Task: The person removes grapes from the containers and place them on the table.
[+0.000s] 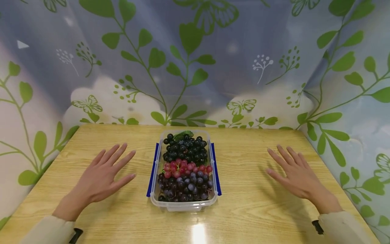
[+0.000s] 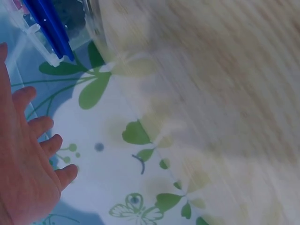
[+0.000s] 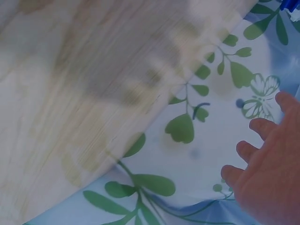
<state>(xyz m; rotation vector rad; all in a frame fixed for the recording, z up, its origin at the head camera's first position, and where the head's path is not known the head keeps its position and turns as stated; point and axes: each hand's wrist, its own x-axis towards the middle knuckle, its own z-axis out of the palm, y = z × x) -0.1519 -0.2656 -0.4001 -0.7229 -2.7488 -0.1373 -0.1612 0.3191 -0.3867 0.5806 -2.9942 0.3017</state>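
A pale yellow, wood-grained tabletop (image 1: 250,217) spreads across the head view, with a bright patch of glare (image 1: 198,234) near its front. Patterned cloth (image 1: 234,74) rises behind it and along both sides, falling in soft folds. Its print shows green leafy stems (image 1: 199,77), outlined butterflies (image 1: 241,106), a white sprig (image 1: 262,64) and a pale cloud shape (image 1: 103,88) on grey-blue. In both wrist views, the tabletop's edge runs diagonally against the cloth, with faint leaf shapes on the wood beside it.

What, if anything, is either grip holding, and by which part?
Nothing: left grip and right grip are empty, both apart from the transparent rectangular blue-flapped plastic container.
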